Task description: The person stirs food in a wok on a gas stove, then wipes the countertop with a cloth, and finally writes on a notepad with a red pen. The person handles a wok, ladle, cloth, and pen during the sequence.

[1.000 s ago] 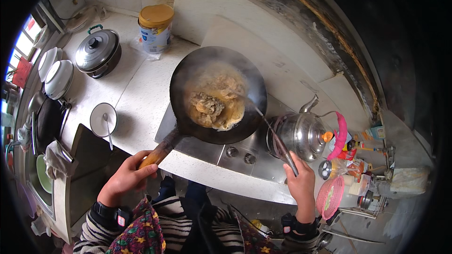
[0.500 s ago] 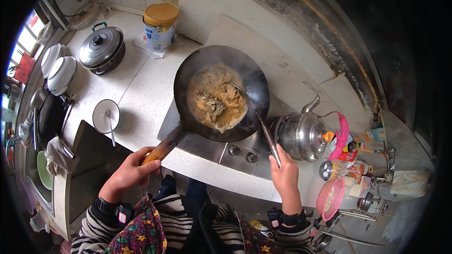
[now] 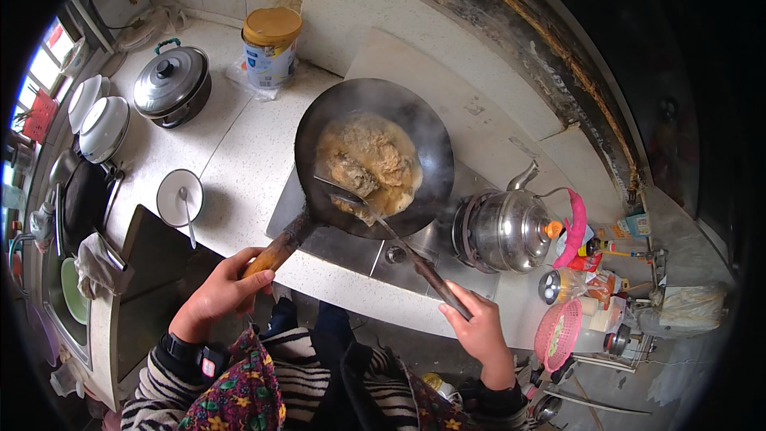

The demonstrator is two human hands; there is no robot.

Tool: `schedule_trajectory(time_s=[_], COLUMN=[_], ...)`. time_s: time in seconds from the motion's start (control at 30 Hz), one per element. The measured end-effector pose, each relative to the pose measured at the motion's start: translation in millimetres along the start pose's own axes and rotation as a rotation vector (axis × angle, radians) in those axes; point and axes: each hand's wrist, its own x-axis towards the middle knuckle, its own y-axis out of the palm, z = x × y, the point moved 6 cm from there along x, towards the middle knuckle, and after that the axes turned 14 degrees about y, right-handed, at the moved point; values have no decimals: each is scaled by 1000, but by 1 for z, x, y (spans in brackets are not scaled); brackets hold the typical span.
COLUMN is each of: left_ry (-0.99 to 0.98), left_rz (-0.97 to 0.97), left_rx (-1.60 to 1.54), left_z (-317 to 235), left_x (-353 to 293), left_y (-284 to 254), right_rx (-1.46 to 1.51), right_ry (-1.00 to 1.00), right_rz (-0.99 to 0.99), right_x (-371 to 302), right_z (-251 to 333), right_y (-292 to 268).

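Note:
My left hand is closed around the wooden handle of a dark wok on the stove. Brownish lumps of food sit in a cloudy, steaming liquid inside it. In my right hand is the dark handle of a spatula, reaching into the wok from the lower right. The spatula's blade lies at the near left edge of the food, partly sunk in the liquid. A steel kettle with a pink-wrapped handle stands right of the wok.
A lidded pot, a yellow-lidded tin and a white bowl with a spoon stand on the left counter. Upturned bowls are farther left. At the right are a pink basket and several jars and packets.
My right hand has moved down slightly, and the spatula's blade has swung from the food's right side to its near left. My left hand keeps its grip on the wok handle.

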Motion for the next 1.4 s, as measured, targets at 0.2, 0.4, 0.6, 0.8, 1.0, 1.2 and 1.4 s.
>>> schedule_trajectory(time_s=[0.2,0.4,0.6,0.8,1.0,1.2,1.4], left_ry=[-5,-10,-4,1,4,14,12], left_rz=[-4,-11,-11,-5,-13,-14,-18], left_rx=[-5,1,9,16,4,14,33], left_z=[-1,-2,-2,-1,2,2,2], left_x=[-1,-1,-1,0,-1,0,0], left_y=[0,0,0,0,0,0,0], right_rx=[-212,-256,-210,-464,-601,-536,-381], right_ry=[-2,-44,-84,-206,-195,-152,-163], right_rz=[-153,-250,-261,-435,-382,-364,-491], right_x=[14,26,14,16,16,11,26], right_z=[-9,-14,-6,1,-7,-12,-11], right_y=[16,15,-5,-2,10,6,-14])
